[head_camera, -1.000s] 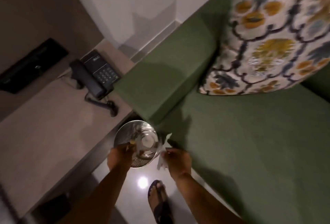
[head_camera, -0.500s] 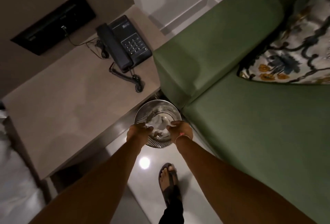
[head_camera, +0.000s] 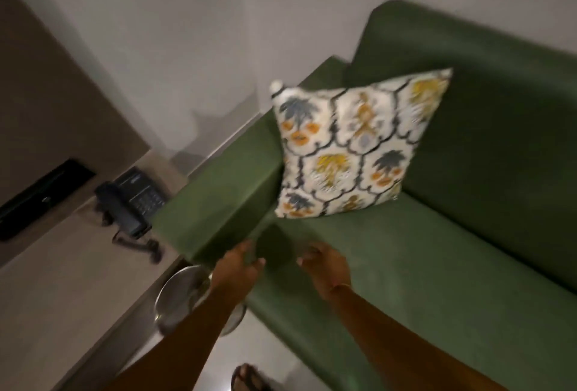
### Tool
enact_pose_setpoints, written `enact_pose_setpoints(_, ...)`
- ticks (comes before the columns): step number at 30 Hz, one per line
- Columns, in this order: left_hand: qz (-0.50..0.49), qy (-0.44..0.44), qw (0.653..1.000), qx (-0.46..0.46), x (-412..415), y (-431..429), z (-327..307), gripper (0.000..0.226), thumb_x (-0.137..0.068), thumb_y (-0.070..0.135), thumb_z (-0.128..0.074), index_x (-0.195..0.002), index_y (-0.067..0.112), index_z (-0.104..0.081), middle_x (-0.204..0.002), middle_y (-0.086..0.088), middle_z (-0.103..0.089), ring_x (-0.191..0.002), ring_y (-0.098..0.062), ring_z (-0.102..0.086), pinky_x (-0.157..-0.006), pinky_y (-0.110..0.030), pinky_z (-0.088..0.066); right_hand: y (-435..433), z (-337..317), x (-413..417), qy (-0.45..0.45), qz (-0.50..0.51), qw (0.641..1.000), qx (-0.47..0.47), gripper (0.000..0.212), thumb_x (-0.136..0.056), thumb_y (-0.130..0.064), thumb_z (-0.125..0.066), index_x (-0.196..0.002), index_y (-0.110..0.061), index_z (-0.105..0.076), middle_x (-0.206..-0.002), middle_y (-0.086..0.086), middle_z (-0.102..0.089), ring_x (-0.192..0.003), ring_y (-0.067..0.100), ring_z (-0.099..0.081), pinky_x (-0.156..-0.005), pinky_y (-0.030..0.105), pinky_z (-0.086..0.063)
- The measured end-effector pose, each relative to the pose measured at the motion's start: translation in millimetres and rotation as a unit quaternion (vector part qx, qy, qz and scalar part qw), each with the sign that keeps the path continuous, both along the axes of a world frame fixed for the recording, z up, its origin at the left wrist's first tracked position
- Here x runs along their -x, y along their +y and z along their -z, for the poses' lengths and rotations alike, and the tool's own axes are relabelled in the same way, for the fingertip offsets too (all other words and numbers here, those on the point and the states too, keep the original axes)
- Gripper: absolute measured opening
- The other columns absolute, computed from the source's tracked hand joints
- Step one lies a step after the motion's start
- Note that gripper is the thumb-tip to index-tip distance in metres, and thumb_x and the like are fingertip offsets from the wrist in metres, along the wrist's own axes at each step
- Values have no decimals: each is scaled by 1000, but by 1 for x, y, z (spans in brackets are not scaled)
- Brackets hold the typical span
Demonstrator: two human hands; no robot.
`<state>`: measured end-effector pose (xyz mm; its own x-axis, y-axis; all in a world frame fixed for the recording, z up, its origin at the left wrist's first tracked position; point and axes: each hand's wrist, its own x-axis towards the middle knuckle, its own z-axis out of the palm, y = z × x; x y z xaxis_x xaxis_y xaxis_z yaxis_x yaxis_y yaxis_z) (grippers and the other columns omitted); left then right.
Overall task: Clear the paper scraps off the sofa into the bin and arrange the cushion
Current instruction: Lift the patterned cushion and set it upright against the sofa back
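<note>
Green sofa (head_camera: 437, 266) at right; patterned cushion (head_camera: 352, 147) stands tilted on its seat against the left armrest. Beige desk (head_camera: 62, 281) at left carries a dark telephone (head_camera: 131, 200). Metal bin (head_camera: 178, 300) on the floor (head_camera: 218, 356) between them.

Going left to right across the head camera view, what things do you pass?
Black wall panel → telephone → metal bin → left hand → right hand → patterned cushion → sofa backrest.

Both hands — left (head_camera: 239, 267), right (head_camera: 324, 269) — have left the bin (head_camera: 178, 300), empty, toward the cushion (head_camera: 352, 153).
</note>
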<state>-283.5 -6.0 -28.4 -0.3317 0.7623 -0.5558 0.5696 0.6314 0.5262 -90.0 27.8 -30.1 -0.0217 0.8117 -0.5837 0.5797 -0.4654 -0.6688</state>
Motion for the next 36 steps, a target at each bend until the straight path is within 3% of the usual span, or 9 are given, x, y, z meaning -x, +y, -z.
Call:
enact_pose_setpoints(5,-71,-94,992,-51,-60,94,-33,97,-67,35,-80,-147,20,-27,-148,-13,-44,-134,-32,-44,-112,-44,-35,84,-35,-99,-35,120,989,-74,74,-77,-20,-73,-141,-29,-36,-133,9,-58,-118,33,-56,-98,41,-47)
enact_pose_setpoints(9,-106,-146,978,-100,-79,147,-22,102,-51,32,-85,-141,28,-37,-139,-5,-55,-128,-30,-51,-109,-51,-39,150,-30,-143,6,207,978,-38,100,-71,-23,-79,-149,-24,-17,-150,12,-39,-134,35,-40,-109,48,-38)
enact_pose_setpoints(13,-89,-153,974,-143,-98,160,-16,87,-64,17,-81,-137,32,-37,-135,0,-57,-122,-25,-54,-105,-53,-43,201,-8,-150,145,202,968,32,79,-77,-15,-71,-144,-23,-30,-143,12,-46,-133,34,-41,-110,49,-36)
enact_pose_setpoints(16,-110,-147,972,-144,-101,160,-13,80,-66,11,-77,-136,26,-40,-134,-4,-58,-119,-28,-56,-100,-52,-46,206,0,-146,159,185,970,-23,78,-71,4,-69,-138,-15,-32,-136,15,-50,-127,33,-45,-109,48,-38)
enact_pose_setpoints(21,-129,-142,965,-180,-133,161,-29,71,-69,0,-71,-132,21,-45,-130,-3,-59,-118,-24,-53,-99,-43,-43,155,1,-157,171,273,936,-139,60,-57,-26,-73,-101,-57,-47,-119,-4,-63,-113,21,-58,-99,48,-49)
enact_pose_setpoints(23,-92,-173,964,-179,-156,169,-41,72,-67,-6,-68,-132,20,-47,-122,1,-60,-111,-18,-53,-92,-35,-42,129,-5,-176,149,329,916,-177,65,-57,-24,-77,-103,-59,-46,-117,-7,-65,-110,16,-61,-95,46,-52)
enact_pose_setpoints(28,46,-234,959,-156,-220,203,-57,70,-65,-14,-63,-120,29,-53,-104,13,-63,-95,-4,-57,-85,-24,-43,81,-16,-223,138,460,849,-220,81,-55,-16,-78,-124,-41,-46,-121,-5,-64,-108,13,-63,-90,46,-55)
enact_pose_setpoints(32,84,-196,973,-90,-248,223,-39,66,-64,-10,-63,-125,14,-54,-122,-10,-64,-114,-30,-57,-100,-45,-46,78,-1,-242,110,496,848,-152,76,-52,-17,-74,-115,-45,-43,-119,-2,-64,-110,24,-61,-91,53,-53)
enact_pose_setpoints(36,142,-129,981,-41,-243,227,-24,64,-62,0,-67,-122,19,-54,-115,-6,-64,-110,-32,-58,-98,-47,-48,72,25,-255,111,466,871,-111,86,-46,-30,-84,-117,-46,-37,-128,1,-60,-117,29,-57,-94,55,-50)
